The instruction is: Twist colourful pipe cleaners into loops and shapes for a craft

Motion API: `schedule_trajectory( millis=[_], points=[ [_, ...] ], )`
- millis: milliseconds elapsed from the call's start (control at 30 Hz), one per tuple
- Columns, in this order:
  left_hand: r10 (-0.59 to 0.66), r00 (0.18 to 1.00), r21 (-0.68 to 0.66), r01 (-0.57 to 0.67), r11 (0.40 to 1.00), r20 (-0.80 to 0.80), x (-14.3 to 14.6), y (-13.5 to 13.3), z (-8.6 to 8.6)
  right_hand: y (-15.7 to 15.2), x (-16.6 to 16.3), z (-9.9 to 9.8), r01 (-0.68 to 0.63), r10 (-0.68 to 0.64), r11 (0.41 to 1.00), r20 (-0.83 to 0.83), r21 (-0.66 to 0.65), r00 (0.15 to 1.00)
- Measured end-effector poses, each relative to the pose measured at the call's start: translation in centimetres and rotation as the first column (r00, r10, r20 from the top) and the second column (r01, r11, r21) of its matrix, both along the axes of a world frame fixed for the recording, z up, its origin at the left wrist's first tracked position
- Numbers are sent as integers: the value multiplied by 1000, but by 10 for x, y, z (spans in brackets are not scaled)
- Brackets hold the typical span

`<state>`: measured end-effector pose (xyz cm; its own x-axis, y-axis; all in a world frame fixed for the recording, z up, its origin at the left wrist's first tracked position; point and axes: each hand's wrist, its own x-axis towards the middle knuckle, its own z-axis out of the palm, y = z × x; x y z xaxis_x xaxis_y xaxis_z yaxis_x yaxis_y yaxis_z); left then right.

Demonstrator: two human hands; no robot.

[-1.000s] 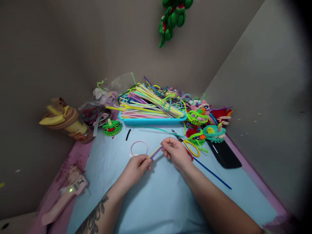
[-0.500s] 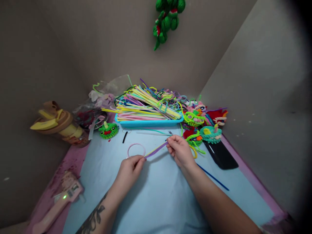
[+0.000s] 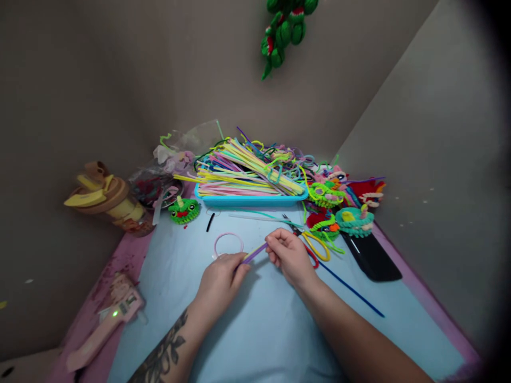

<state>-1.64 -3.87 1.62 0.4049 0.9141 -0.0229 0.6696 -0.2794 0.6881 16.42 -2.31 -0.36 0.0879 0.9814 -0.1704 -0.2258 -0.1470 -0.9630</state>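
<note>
My left hand (image 3: 221, 279) and my right hand (image 3: 289, 256) each pinch one end of a short bundle of pipe cleaners (image 3: 254, 252), purple with a yellow strand, held just above the light blue table mat (image 3: 247, 330). A pink ring (image 3: 228, 244) lies on the mat just beyond my left hand. Yellow-handled scissors (image 3: 315, 244) lie right beside my right hand.
A turquoise tray (image 3: 249, 201) heaped with coloured pipe cleaners stands at the back. Finished fuzzy figures (image 3: 339, 207) pile at the right, a green one (image 3: 183, 209) at the left. A pink glue gun (image 3: 106, 322) lies at the left edge, a black phone (image 3: 371, 258) and a blue pipe cleaner (image 3: 351, 290) at the right.
My hands drew apart along the pipe cleaners half a second ago, then came back together; the visible stretch between them is short again.
</note>
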Motion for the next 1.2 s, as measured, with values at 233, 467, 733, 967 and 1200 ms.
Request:
schedule_trajectory(
  millis=[233,467,733,967,1200],
  points=[
    [-5,999,-3,5,1000,37,-2,4,-5,-2,-3,1,21,-20,999,-36,40,999],
    [35,999,59,-32,998,-39,-7,2,-10,0,-4,7,100,-105,994,-133,-47,986],
    [89,996,54,-89,995,1,-7,1,-5,0,-2,9,80,-89,995,-164,-62,982],
    [-22,953,-427,156,891,302,11,-7,5,-6,-6,14,-214,214,977,28,-2,977],
    [254,850,-544,44,838,461,9,-4,-6,13,47,23,-37,-89,989,776,143,624]
  ],
)
